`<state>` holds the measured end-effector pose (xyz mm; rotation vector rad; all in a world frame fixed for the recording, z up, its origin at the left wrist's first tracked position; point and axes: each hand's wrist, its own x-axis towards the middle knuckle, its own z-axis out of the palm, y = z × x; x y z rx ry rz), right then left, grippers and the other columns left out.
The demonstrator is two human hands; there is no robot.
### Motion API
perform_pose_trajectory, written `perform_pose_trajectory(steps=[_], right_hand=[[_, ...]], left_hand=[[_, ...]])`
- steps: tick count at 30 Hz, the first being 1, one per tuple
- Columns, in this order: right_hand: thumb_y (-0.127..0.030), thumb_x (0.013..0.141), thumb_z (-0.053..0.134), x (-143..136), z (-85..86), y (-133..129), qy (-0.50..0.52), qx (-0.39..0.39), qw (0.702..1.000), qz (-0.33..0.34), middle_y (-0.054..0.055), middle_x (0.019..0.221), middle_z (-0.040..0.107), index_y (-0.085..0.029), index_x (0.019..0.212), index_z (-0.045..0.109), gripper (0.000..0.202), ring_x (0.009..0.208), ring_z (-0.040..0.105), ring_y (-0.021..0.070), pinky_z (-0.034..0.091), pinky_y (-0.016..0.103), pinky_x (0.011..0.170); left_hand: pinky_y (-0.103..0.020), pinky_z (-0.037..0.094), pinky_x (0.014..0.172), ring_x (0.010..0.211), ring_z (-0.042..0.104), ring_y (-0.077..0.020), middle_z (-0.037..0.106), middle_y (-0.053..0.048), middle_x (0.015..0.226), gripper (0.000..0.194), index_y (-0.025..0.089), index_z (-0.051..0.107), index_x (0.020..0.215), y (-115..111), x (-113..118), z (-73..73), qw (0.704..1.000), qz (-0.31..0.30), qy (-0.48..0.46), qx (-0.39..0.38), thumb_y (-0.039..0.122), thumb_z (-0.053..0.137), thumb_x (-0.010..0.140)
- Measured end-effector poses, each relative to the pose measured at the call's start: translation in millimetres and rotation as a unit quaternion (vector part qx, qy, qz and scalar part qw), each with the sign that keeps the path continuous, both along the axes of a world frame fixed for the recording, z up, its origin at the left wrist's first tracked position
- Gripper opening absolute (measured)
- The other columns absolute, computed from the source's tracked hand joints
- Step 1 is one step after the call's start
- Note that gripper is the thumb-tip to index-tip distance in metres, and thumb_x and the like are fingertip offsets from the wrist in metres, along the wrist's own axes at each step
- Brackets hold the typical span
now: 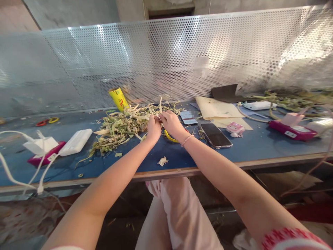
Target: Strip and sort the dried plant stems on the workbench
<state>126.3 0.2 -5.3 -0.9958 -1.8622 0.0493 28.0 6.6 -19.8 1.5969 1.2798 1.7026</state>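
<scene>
My left hand point(154, 128) and my right hand point(170, 122) meet over the blue table, fingers pinched close together. What they pinch is small and mostly hidden by the fingers. A pale strip point(160, 104) stands up just behind the fingertips; whether it is held cannot be told. Left of and behind my hands spreads a heap of dried, yellow-green plant stalks and leaves point(117, 128). Beneath my right wrist a yellow curved handle point(171, 136) shows in part. A pale scrap point(163, 161) lies near the table's front edge.
A yellow tube point(118, 99) leans by the perforated metal screen point(166, 62). To the right are a phone point(215, 135), a card point(189, 117), brown paper point(218, 108) and a pink trinket point(235, 129). Magenta power strips point(292, 130), white cables and red-yellow loops point(47, 121) flank the sides.
</scene>
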Motion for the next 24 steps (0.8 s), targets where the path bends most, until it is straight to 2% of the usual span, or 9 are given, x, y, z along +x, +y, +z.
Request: perform_pose_trajectory(steps=[6,11,15,20,24], right_hand=[[-0.023,0.080,0.042,-1.5,2.2,-2.2,0.103,-0.031,0.994,0.024,-0.003,0.055,0.040,-0.020,0.055,0.033,0.028,0.056,0.037,0.0099,0.031,0.023,0.057],[-0.025,0.076,0.043,-4.0,3.3,-7.5,0.146,-0.073,0.985,0.046,-0.004,0.053,0.039,-0.019,0.056,0.036,0.022,0.053,0.035,0.0090,0.028,0.023,0.054],[-0.025,0.076,0.043,-6.3,1.7,-8.1,0.167,-0.083,0.981,0.057,-0.004,0.055,0.042,-0.019,0.060,0.040,0.017,0.053,0.036,0.0092,0.028,0.023,0.054],[-0.029,0.076,0.046,-7.7,-1.4,-5.6,0.199,-0.116,0.970,0.081,-0.005,0.053,0.039,-0.019,0.061,0.040,0.019,0.051,0.033,0.0084,0.026,0.023,0.052],[-0.033,0.077,0.047,-8.7,-3.4,-4.5,0.233,-0.132,0.957,0.116,-0.006,0.051,0.034,-0.020,0.060,0.038,0.024,0.050,0.030,0.0082,0.024,0.022,0.049]], left_hand=[[-0.024,0.034,0.054,0.052,0.044,-0.0101,0.044,0.003,0.057,0.018,0.020,0.036,0.066,-7.3,-1.7,10.4,0.999,0.025,0.037,-0.012,0.021,0.040,0.084],[-0.024,0.029,0.052,0.048,0.039,-0.0099,0.040,0.005,0.053,0.023,0.020,0.034,0.063,-8.7,-3.7,12.6,0.998,0.059,0.029,-0.001,0.024,0.044,0.083],[-0.025,0.026,0.053,0.050,0.037,-0.0102,0.038,0.005,0.052,0.025,0.020,0.034,0.060,-9.6,-6.1,14.1,0.993,0.094,0.047,0.043,0.024,0.047,0.081],[-0.024,0.025,0.054,0.051,0.036,-0.0098,0.036,0.004,0.052,0.026,0.019,0.035,0.059,-12.8,-5.9,15.5,0.991,0.096,0.061,0.071,0.024,0.050,0.080],[-0.023,0.026,0.051,0.050,0.036,-0.0089,0.038,0.004,0.051,0.029,0.018,0.038,0.058,-7.9,-7.9,11.7,0.995,0.063,0.033,0.075,0.033,0.053,0.078]])
